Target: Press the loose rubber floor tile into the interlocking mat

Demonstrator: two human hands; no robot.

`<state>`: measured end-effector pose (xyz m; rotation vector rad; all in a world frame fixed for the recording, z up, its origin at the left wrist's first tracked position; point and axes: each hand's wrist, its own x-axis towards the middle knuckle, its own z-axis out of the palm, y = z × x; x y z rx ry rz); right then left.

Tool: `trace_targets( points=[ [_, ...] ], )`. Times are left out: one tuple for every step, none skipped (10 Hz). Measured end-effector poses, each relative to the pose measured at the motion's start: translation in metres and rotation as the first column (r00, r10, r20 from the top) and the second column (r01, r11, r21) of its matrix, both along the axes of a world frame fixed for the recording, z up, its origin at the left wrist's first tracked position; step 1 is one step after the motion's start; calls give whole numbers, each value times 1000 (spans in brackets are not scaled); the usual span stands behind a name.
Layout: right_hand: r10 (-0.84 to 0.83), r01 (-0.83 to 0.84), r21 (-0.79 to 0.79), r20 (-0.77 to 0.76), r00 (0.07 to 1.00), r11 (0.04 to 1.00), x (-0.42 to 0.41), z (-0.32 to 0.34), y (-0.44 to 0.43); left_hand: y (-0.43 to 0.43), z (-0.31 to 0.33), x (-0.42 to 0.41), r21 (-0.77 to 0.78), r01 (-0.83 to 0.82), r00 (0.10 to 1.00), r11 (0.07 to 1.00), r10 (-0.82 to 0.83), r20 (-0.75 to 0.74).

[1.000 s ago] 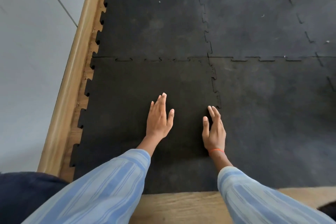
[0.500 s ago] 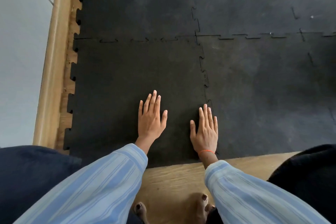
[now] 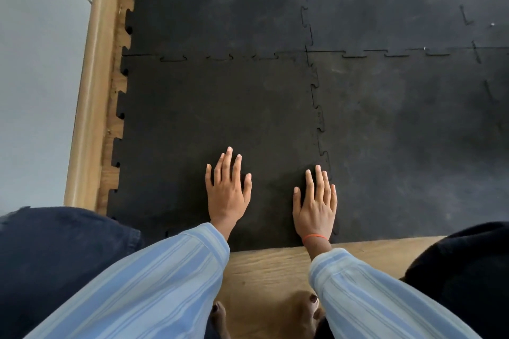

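Both palms are down on the loose black rubber floor tile with jigsaw-toothed edges (image 3: 214,118), which lies at the near left corner of the dark interlocking rubber mat (image 3: 399,146), so the pressing step looks to be in hand. The left hand (image 3: 227,195) rests flat near the middle of the tile's near half, its fingers (image 3: 226,165) spread and straight, gripping nothing. The right hand (image 3: 316,205), with a thin orange band at the wrist, lies flat just inside the tile's right edge, its fingers (image 3: 319,181) also extended and holding nothing, the outermost one touching or nearly touching the toothed seam (image 3: 319,118) that joins this tile to its right-hand neighbour. That seam shows as a dark zigzag line running away from the right hand, and the far seam (image 3: 220,57) shows similar outlines of tabs, which suggests, as a judgement, that some teeth are not yet fully seated; whether any edge stands proud cannot be told from above. The tile's left edge has free teeth over the pale wooden floor (image 3: 115,91) beside a wooden skirting strip (image 3: 93,91), and its near edge meets bare floor in front of the blue striped sleeves (image 3: 165,283). The next move probably calls for shifting the palms along the right seam toward the far corner, pressing straight down on each tab in turn without sliding the tile sideways.
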<state>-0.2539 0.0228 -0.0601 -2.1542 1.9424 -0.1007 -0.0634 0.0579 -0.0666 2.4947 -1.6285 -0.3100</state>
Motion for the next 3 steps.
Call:
trace_targets(
  points=[
    [-27, 27, 40, 11, 1000, 999, 6, 5, -1, 1, 1, -2, 33, -8, 1000, 999, 8, 4],
    [-83, 64, 203, 84, 993, 977, 15, 25, -9, -3, 28, -3, 211, 13, 1000, 977, -7, -28],
    [-115, 47, 542, 92, 989, 839, 25, 63, -35, -16, 62, 0, 393, 71, 992, 917, -23, -127]
  ],
)
